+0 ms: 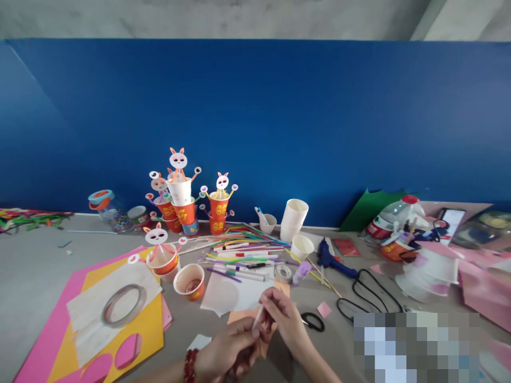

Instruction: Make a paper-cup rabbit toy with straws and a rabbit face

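Working above the table [35, 266], pinched, in the closed grip of the left hand [231, 343], the lower end of a thin white strip [258, 318]; pinched the upper end likewise in the right hand [285, 317], near black-handled scissors [318, 322].

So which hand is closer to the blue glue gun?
Right. The right hand is on the near side of the blue glue gun, to its left; the left hand is farther left and closer to the person.

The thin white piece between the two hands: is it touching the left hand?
Touching. The head view shows the lower end of the thin white piece pinched in the left hand, at its thumb.
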Action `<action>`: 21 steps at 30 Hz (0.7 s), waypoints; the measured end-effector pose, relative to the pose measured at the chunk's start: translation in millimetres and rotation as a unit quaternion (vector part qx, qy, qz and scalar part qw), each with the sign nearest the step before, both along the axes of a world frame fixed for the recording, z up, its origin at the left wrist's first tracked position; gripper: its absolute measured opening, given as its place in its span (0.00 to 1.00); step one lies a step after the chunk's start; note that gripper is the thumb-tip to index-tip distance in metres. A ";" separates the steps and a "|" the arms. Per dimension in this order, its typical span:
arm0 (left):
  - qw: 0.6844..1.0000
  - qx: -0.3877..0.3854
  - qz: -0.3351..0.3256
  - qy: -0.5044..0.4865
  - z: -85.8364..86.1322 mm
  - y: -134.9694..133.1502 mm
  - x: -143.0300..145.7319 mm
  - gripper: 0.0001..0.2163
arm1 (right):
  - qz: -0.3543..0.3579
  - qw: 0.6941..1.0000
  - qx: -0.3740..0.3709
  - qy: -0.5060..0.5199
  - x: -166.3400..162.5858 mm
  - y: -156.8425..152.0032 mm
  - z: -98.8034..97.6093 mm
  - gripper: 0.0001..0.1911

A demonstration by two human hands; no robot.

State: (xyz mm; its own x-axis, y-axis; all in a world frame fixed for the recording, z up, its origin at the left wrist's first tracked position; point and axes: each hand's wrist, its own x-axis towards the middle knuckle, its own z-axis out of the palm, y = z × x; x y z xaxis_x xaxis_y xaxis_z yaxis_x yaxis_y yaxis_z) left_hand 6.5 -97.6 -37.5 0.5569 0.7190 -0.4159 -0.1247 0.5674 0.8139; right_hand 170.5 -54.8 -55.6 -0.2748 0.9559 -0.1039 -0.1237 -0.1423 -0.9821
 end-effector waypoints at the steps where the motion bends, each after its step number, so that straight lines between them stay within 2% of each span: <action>1: 1.000 0.001 0.012 -0.002 0.4 2.3 1.5 0.20 | 0.014 1.000 0.005 -0.016 -1.0 2.8 -0.6 0.23; 3: 0.999 0.002 0.032 -0.015 1.7 9.4 1.9 0.20 | 0.027 0.997 0.035 -0.067 -1.8 11.1 1.5 0.23; 5: 0.998 -0.011 0.055 -0.038 3.9 20.5 -1.9 0.17 | 0.017 0.978 0.111 -0.175 -1.1 24.4 8.1 0.23; 6: 0.996 -0.023 0.072 -0.050 5.1 27.4 -4.8 0.16 | 0.013 0.956 0.158 -0.246 -0.8 32.9 12.5 0.21; 7: 0.993 -0.035 0.095 -0.063 6.3 34.8 -8.1 0.14 | 0.010 0.920 0.209 -0.330 -0.9 42.7 17.2 0.18; 8: 0.989 -0.050 0.115 -0.076 7.3 42.2 -11.2 0.13 | 0.006 0.901 0.232 -0.367 -1.7 53.3 21.4 0.14; 10: 0.985 -0.054 0.136 -0.092 7.7 55.0 -15.8 0.13 | -0.009 0.879 0.254 -0.404 -5.7 75.7 26.9 0.09; 15: 0.984 -0.065 0.135 -0.100 0.3 63.7 -15.9 0.12 | -0.007 0.843 0.257 -0.473 -21.3 116.1 22.5 0.08; 18: 0.984 -0.061 0.139 -0.093 -5.6 60.2 -13.9 0.12 | 0.005 0.838 0.257 -0.482 -25.1 122.9 18.6 0.09; 21: 0.983 -0.049 0.152 -0.088 -9.2 58.6 -12.4 0.12 | 0.009 0.846 0.262 -0.464 -23.7 123.9 19.5 0.09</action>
State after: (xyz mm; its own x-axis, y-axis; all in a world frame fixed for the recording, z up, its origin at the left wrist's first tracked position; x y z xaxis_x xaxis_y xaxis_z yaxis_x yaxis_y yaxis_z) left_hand -5.9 -39.0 -46.7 0.3915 0.8246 -0.4083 -0.4353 0.5569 0.7074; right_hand 146.7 69.1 -36.1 -0.3220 0.9340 0.1548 0.7333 0.3495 -0.5832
